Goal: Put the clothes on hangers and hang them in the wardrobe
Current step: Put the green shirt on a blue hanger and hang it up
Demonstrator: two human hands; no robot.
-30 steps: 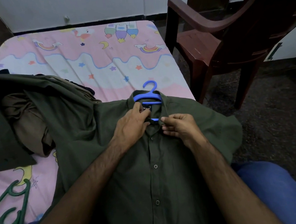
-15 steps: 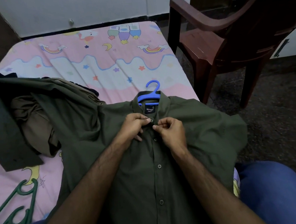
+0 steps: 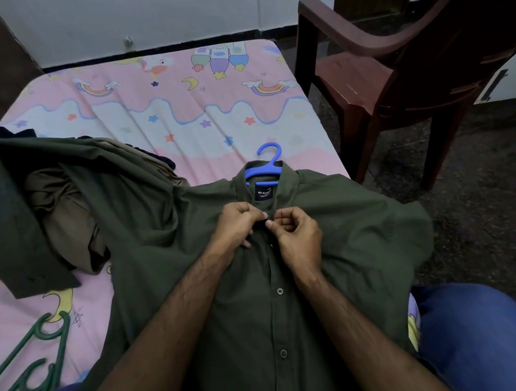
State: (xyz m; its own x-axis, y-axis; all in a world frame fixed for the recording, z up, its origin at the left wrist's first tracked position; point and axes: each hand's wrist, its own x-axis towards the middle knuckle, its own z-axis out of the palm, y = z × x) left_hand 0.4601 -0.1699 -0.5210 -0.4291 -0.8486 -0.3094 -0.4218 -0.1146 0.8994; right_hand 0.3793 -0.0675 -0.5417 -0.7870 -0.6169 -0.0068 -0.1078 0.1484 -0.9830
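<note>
The olive green shirt (image 3: 262, 306) lies face up across my lap and the near edge of the bed (image 3: 178, 114), collar away from me, with a blue plastic hanger (image 3: 266, 169) inside it; the hook pokes out past the collar onto the sheet. My left hand (image 3: 237, 226) and right hand (image 3: 296, 239) meet just below the collar, each pinching the placket at the top button (image 3: 266, 216). 2 more buttons show lower down the front. One sleeve spreads left over a heap of brown and dark clothes (image 3: 62, 222). A green hanger (image 3: 35, 359) lies on the pink rainbow sheet near my left knee. A brown plastic armchair (image 3: 395, 63) stands beside the bed on the right.
</note>
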